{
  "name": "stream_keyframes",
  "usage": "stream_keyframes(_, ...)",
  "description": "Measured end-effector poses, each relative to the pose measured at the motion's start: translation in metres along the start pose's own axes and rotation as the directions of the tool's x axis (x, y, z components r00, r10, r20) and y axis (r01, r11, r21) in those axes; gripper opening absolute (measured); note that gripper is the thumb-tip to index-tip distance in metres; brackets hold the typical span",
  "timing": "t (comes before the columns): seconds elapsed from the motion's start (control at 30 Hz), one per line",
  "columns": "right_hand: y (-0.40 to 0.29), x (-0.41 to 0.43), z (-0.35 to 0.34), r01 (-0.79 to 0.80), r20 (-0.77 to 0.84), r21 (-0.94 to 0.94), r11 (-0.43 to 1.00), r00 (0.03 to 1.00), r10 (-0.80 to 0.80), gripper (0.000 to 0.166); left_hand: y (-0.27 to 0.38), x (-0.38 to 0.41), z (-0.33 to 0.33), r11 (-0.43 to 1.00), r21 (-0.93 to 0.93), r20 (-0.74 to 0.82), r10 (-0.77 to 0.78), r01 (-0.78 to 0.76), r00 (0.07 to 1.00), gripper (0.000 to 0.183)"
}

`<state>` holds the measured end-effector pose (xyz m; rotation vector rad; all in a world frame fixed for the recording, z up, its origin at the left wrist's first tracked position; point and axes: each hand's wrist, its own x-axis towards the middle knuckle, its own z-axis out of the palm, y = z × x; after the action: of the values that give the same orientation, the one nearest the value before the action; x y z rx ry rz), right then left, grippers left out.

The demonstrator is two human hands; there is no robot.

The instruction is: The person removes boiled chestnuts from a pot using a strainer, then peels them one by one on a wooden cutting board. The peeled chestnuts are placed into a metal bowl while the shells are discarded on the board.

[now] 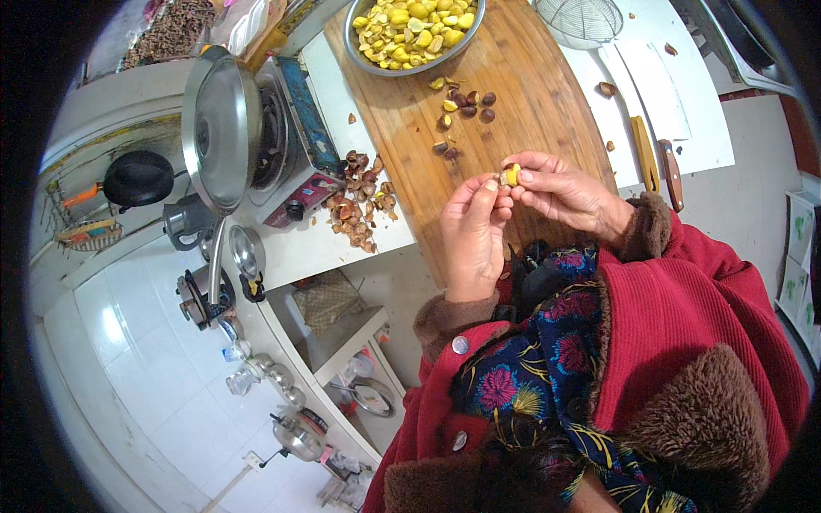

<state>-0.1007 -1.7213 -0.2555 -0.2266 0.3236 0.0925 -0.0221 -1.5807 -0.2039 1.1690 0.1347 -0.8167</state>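
Observation:
Between the fingertips of both hands, above a wooden cutting board (532, 83), is a partly peeled chestnut (511, 175) with yellow flesh showing. My left hand (478, 231) pinches a brownish piece of its shell or skin with thumb and fingers. From the other side, my right hand (564, 192) grips the yellow part. Beyond them on the board lie several dark brown chestnuts (471, 102), some with yellow showing. A metal bowl (347, 40) of yellow peeled chestnuts (417, 29) stands at the board's far end. Empty brown shells (359, 208) are heaped on the white counter left of the board.
Left of the shells stands a gas stove (308, 186) beside a large lidded pan (221, 128). Right of the board lie a cleaver (670, 173) with a wooden handle, a yellow-handled tool (643, 154) and a wire strainer (580, 19). Pots and jars line the left counter.

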Motion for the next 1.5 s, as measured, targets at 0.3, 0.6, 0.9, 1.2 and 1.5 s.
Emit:
stream_keyframes(0.3, -0.003, 0.002, 0.002, 0.202, 0.041, -0.362, 0.910, 0.979, -0.201, 0.026, -0.012, 0.005, 0.012, 0.938, 0.281, 0.039, 0.202, -0.205, 0.979, 0.022)
stream_keyframes(0.6, -0.001, 0.001, 0.025, 0.226, 0.004, -0.319, 0.920, 0.972, -0.237, 0.023, -0.009, 0.004, 0.021, 0.576, 0.659, 0.097, 0.572, -0.483, 0.814, 0.017)
stream_keyframes(0.9, 0.005, 0.008, 0.025, 0.275, 0.017, -0.439, 0.855, 0.954, -0.298, 0.022, -0.013, 0.008, 0.015, 0.850, 0.375, 0.022, 0.390, -0.370, 0.920, 0.021)
stream_keyframes(1.2, 0.002, 0.009, 0.025, 0.267, -0.015, -0.462, 0.846, 0.951, -0.308, 0.027, -0.002, 0.013, 0.001, 0.941, 0.217, 0.013, 0.262, -0.259, 0.965, 0.020)
stream_keyframes(1.5, -0.015, -0.002, 0.031, 0.260, 0.075, -0.870, 0.419, 0.910, -0.409, 0.018, -0.002, 0.007, 0.001, 0.803, 0.500, 0.116, 0.309, -0.324, 0.944, 0.018)
